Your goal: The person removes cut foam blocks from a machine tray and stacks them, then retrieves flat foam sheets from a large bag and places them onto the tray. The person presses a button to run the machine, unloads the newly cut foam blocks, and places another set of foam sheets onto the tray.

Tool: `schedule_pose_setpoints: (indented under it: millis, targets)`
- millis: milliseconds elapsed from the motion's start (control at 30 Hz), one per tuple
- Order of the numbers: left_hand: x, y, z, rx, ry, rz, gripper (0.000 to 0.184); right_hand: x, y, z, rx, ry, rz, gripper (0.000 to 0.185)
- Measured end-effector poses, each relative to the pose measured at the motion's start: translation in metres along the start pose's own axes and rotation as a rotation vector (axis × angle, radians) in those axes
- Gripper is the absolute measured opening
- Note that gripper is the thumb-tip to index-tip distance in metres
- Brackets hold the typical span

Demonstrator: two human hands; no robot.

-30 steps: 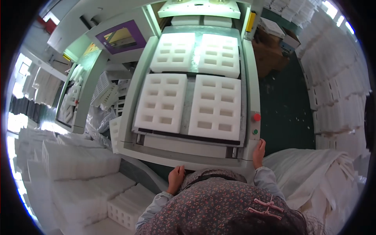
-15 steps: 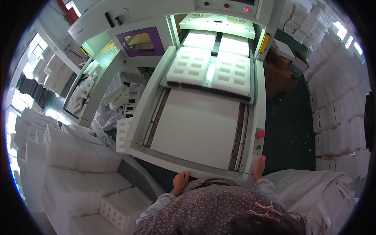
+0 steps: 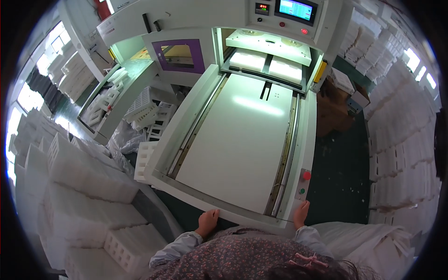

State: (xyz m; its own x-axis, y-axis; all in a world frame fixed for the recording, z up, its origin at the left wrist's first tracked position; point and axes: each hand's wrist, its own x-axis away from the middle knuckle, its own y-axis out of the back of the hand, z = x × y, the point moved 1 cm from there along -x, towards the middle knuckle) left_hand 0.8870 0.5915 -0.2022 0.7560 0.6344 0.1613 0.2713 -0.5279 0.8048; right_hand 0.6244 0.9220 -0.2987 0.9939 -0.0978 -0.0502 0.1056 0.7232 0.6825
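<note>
My left hand [image 3: 206, 223], fingers curled, is closed against the front edge of a large white machine frame [image 3: 186, 193]. At the frame's front right corner, my right hand [image 3: 301, 214] is closed on the edge, just below a green button [image 3: 302, 191] and a red button [image 3: 306, 175]. Between the side rails lies a bare white machine bed [image 3: 228, 154]. At the far end, white foam pieces [image 3: 285, 69] sit on a sliding tray [image 3: 266, 77] inside the lit opening, under a white plate [image 3: 268, 45]. The undersides of both hands are hidden.
A screen [image 3: 296, 10] and knobs are above the opening. Stacks of white foam [image 3: 88, 177] stand at left, more foam stacks [image 3: 401, 154] at right. A side bench [image 3: 116, 93] holds foam scraps. Cardboard boxes [image 3: 343, 86] stand right of the machine.
The tray with the foam pieces has slid away from me into the machine, uncovering more of the bed. My view has tilted up slightly, bringing the screen into sight. Both hands stay at the edge.
</note>
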Motion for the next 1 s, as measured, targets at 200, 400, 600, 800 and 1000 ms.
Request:
schedule_pose_setpoints:
  millis: [200, 400, 600, 800, 1000]
  targets:
    - [-0.047, -0.002, -0.029, -0.011, -0.004, 0.0, 0.042, -0.048, 0.009, 0.044, -0.045, 0.019, 0.031, 0.031]
    - [-0.052, -0.001, -0.029, -0.009, 0.006, 0.006, 0.042, -0.044, 0.007, 0.048, -0.171, -0.028, 0.085, 0.031]
    - [-0.057, 0.001, -0.037, 0.033, 0.045, 0.04, 0.042, -0.048, 0.011, 0.056, -0.219, -0.02, 0.109, 0.031]
    - [-0.059, 0.005, -0.036, 0.064, 0.092, 0.101, 0.042, -0.052, 0.009, 0.052, -0.2, 0.017, 0.107, 0.031]
    - [-0.063, 0.016, -0.054, 0.148, 0.166, 0.166, 0.042, -0.071, 0.001, 0.041, -0.141, 0.045, 0.09, 0.031]
